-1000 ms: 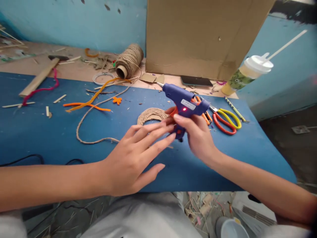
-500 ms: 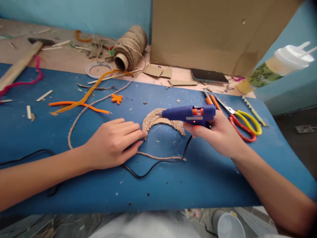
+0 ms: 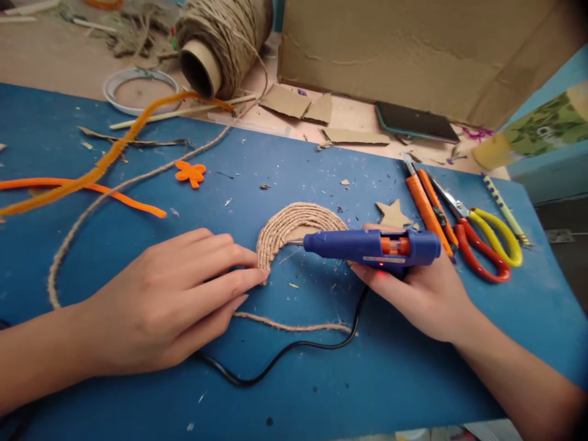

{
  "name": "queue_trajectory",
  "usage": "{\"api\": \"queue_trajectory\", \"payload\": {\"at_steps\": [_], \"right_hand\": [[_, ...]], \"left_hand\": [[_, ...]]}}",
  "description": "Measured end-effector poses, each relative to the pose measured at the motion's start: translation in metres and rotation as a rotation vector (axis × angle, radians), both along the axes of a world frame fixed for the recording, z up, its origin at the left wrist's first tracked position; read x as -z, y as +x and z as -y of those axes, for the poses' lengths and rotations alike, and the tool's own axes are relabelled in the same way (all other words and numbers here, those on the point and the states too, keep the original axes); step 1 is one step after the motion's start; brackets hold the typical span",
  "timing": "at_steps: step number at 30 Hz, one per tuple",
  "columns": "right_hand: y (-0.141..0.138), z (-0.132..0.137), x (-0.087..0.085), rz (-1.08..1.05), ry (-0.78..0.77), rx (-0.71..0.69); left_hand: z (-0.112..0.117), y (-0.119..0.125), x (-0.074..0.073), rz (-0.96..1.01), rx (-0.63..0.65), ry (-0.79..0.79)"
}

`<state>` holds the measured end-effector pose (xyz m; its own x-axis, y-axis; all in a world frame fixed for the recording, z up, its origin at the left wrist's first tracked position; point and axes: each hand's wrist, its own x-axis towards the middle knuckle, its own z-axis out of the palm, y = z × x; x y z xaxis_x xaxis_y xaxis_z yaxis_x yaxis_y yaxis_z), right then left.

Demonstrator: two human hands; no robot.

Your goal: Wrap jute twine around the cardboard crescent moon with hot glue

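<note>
My right hand (image 3: 416,294) grips a blue hot glue gun (image 3: 372,247), held level with its metal nozzle pointing left at the inner edge of a twine-wrapped cardboard arch (image 3: 294,226). A small red light glows under the gun. My left hand (image 3: 179,294) lies on the blue mat (image 3: 367,380), fingers together, their tips pressing the left end of the arch. A loose strand of twine (image 3: 289,323) runs from under my left hand toward the right. The gun's black cord (image 3: 285,355) curves across the mat below it.
A twine spool (image 3: 225,37) lies at the back beside a large cardboard sheet (image 3: 413,49). Orange pipe cleaners (image 3: 101,165), an orange felt flower (image 3: 190,173), a cardboard star (image 3: 394,214), an orange utility knife (image 3: 427,205), scissors (image 3: 482,242), a phone (image 3: 416,122) and a cup (image 3: 537,131) surround the work.
The view has moved closer and lower. My right hand turned the glue gun from upright to level and brought its nozzle to the arch. My left hand settled onto the arch's left end.
</note>
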<state>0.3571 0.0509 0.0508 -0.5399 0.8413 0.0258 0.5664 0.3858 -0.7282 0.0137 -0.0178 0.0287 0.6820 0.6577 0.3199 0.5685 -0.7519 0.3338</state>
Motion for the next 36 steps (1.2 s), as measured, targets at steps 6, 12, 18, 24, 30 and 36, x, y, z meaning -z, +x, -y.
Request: {"api": "queue_trajectory", "payload": {"at_steps": [6, 12, 18, 24, 30, 36], "right_hand": [[-0.0017, 0.001, -0.002, -0.009, -0.022, 0.009], [-0.0045, -0.0007, -0.0015, -0.019, -0.056, 0.024], [-0.0047, -0.0009, -0.0001, -0.015, -0.059, 0.029], [-0.004, -0.0004, 0.0004, -0.007, -0.06, 0.031], [-0.007, -0.0018, -0.0022, 0.006, -0.053, 0.048], [-0.009, -0.0015, -0.0021, 0.021, -0.067, 0.082]], "left_hand": [[0.0015, -0.0024, 0.0011, 0.01, 0.007, -0.029], [-0.0001, -0.002, 0.0061, 0.024, 0.02, 0.035], [0.0003, -0.0021, 0.0051, 0.025, 0.02, 0.046], [-0.0028, 0.0005, 0.0023, 0.02, 0.028, 0.043], [-0.0032, 0.0005, 0.0017, 0.044, 0.012, 0.018], [-0.0035, 0.0013, 0.0006, 0.049, 0.018, 0.03]]}}
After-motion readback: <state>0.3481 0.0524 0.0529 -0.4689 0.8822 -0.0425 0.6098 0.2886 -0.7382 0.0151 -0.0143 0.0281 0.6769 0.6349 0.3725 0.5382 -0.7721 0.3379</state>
